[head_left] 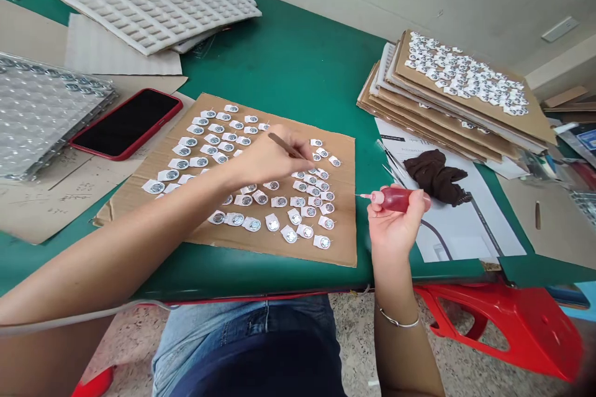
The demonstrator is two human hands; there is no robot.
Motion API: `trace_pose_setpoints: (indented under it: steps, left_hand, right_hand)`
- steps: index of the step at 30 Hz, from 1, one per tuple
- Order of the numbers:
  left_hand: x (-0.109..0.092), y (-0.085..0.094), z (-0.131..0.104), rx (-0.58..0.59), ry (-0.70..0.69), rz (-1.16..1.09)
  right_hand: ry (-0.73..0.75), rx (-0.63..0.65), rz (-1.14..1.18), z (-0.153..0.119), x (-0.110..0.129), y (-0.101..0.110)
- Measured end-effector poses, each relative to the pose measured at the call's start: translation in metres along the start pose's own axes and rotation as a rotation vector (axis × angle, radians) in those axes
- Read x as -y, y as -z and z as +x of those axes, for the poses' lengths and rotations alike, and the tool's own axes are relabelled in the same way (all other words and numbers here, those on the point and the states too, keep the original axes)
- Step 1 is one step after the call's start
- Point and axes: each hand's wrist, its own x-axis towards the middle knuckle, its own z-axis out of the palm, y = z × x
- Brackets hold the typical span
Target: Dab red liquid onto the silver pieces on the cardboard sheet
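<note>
My left hand (272, 155) is over the cardboard sheet (342, 198), closed around brown tweezers (282, 144). Their tips are hidden behind my fingers, among small round silver discs with white paper tabs (305, 231). Many of these discs lie in loose rows over the sheet. To the right of the sheet, my right hand (391, 226) grips a small squeeze bottle (395, 199) of red liquid. Its thin needle nozzle (363, 196) points left, just past the sheet's right edge.
A phone in a red case (128, 123) lies left. White moulded trays (158, 6) are at the back, and stacked cardboard with more discs (465, 77) is back right. A dark cloth (435, 175) and metal tweezers (393, 161) rest on printed paper. A red stool (516, 322) stands below.
</note>
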Motion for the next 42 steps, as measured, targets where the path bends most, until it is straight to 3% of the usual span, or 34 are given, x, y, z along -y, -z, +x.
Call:
trace_pose_setpoints:
  steps: [3,6,10,13,19,24,33,42]
  left_hand:
    - [0.007,0.016,-0.011,-0.169,0.055,-0.005]
    - [0.027,0.029,-0.027,-0.354,0.076,-0.018]
    - [0.060,0.045,-0.040,-0.625,-0.023,-0.060]
    - [0.076,0.054,-0.041,-0.687,-0.079,-0.041]
    - [0.085,0.054,-0.037,-0.672,-0.119,0.109]
    - [0.087,0.051,-0.033,-0.782,-0.190,0.253]
    - [0.086,0.050,-0.034,-0.719,-0.351,0.412]
    - [0.084,0.051,-0.036,-0.699,-0.435,0.422]
  right_hand:
    - [-0.124,0.022,0.103,0.007,0.001,0.007]
    - [-0.262,0.065,0.205,0.016,-0.001,0.014]
    - [-0.368,0.123,0.290,0.026,-0.005,0.022]
    - [-0.380,0.198,0.303,0.030,-0.007,0.026]
    - [-0.412,0.180,0.389,0.033,-0.007,0.031]
    - [-0.427,0.187,0.479,0.034,-0.005,0.035]
    - [-0.435,0.243,0.492,0.037,-0.005,0.038]
    - [-0.451,0.282,0.440,0.035,-0.005,0.034]
